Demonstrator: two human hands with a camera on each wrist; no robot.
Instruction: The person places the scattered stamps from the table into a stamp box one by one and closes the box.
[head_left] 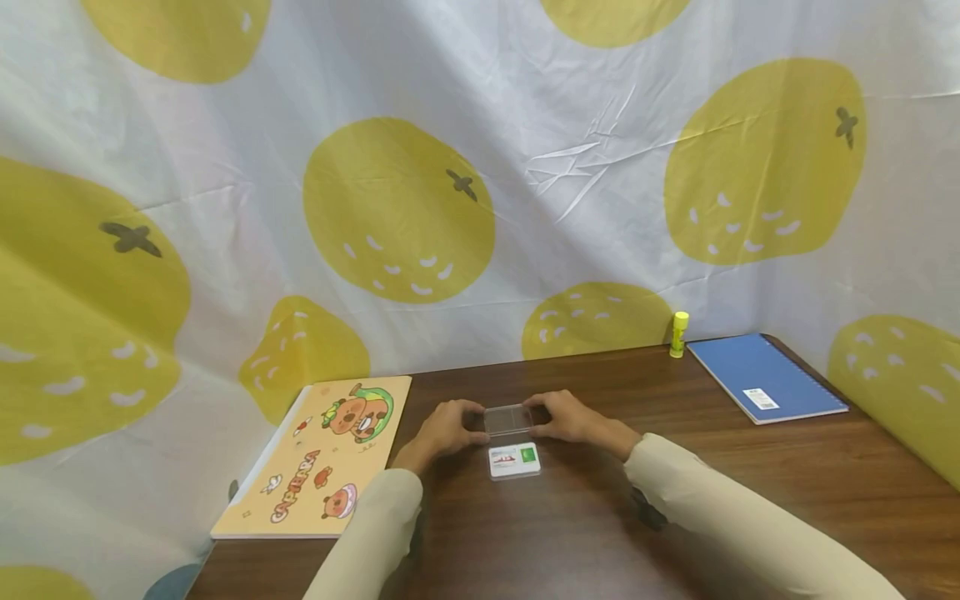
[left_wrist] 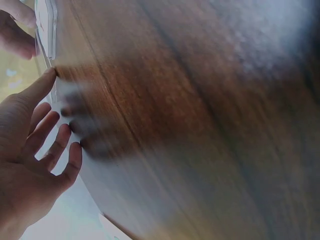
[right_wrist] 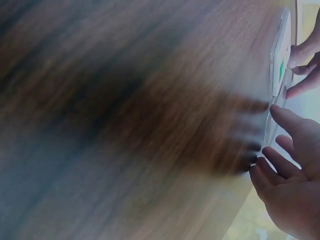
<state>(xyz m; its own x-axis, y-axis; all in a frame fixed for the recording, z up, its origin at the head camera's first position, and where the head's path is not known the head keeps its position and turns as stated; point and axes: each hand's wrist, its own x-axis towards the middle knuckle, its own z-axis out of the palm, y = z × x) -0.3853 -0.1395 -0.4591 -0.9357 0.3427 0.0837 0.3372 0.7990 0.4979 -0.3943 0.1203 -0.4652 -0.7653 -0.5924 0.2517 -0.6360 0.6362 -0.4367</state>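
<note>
A flat clear plastic lid (head_left: 508,419) lies close over the table, between my two hands. My left hand (head_left: 450,427) holds its left end, thumb at the near corner and index finger at the far one. At the opposite end, my right hand (head_left: 572,417) holds it the same way. The other fingers of both hands are loosely bent with their tips near the tabletop, as the left wrist view and right wrist view show. Just nearer to me sits a clear case (head_left: 516,477) with a white card (head_left: 504,459) in it, printed in red and green.
A tan capybara notebook (head_left: 315,467) lies at the left of the brown wooden table (head_left: 525,533). At the back right, a yellow glue stick (head_left: 678,335) stands beside a blue spiral notebook (head_left: 765,375). A lemon-print curtain (head_left: 585,208) hangs behind the table.
</note>
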